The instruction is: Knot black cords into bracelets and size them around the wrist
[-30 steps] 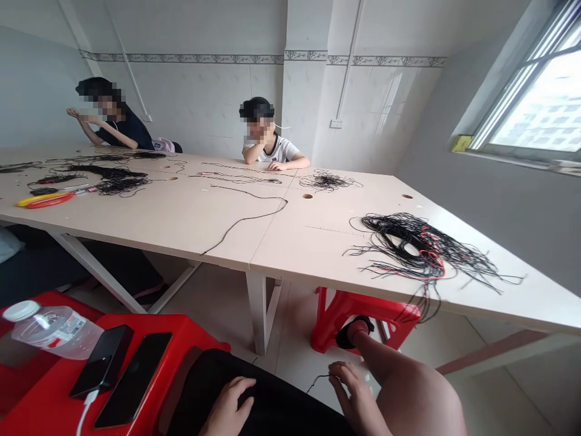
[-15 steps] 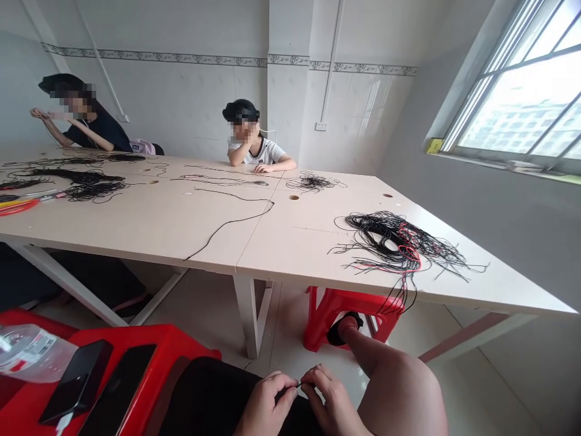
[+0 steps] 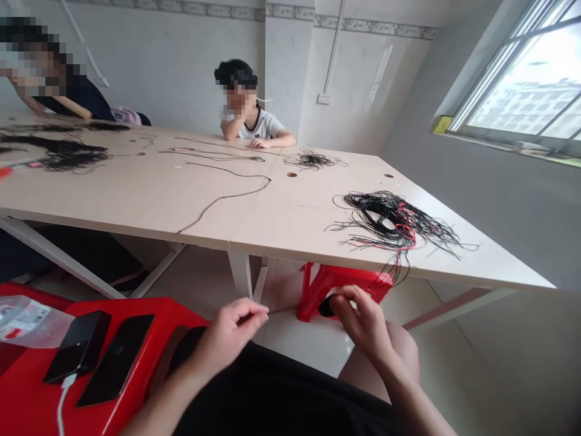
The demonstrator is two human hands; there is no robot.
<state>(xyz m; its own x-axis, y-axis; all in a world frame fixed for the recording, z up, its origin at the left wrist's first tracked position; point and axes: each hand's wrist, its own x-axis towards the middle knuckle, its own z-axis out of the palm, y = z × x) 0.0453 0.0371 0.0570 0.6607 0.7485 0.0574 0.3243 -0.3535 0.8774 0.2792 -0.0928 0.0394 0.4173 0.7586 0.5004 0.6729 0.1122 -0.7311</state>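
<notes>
My left hand (image 3: 233, 333) is raised above my lap, thumb and fingertips pinched; a faint thin dark cord seems to run from its fingertips toward the right. My right hand (image 3: 361, 318) is held apart from it, above my right knee, also in a pinch, and what sits between its fingers is too small to make out. Beyond the hands, a bundle of black cords with some red strands (image 3: 388, 221) lies on the pale table (image 3: 290, 224), several ends hanging over the front edge. A single dark cord (image 3: 220, 198) curves across the table's middle.
A red stool (image 3: 170, 324) at lower left carries a clear plastic container (image 3: 34, 321), a black power bank (image 3: 79, 345) and a phone (image 3: 118, 360). Another red stool (image 3: 311, 290) stands under the table. Two people sit across; more cord piles (image 3: 313, 159) lie there.
My hands have moved up and apart from where they met over my lap. The camera view has tilted down, so the table sits higher in the picture.
</notes>
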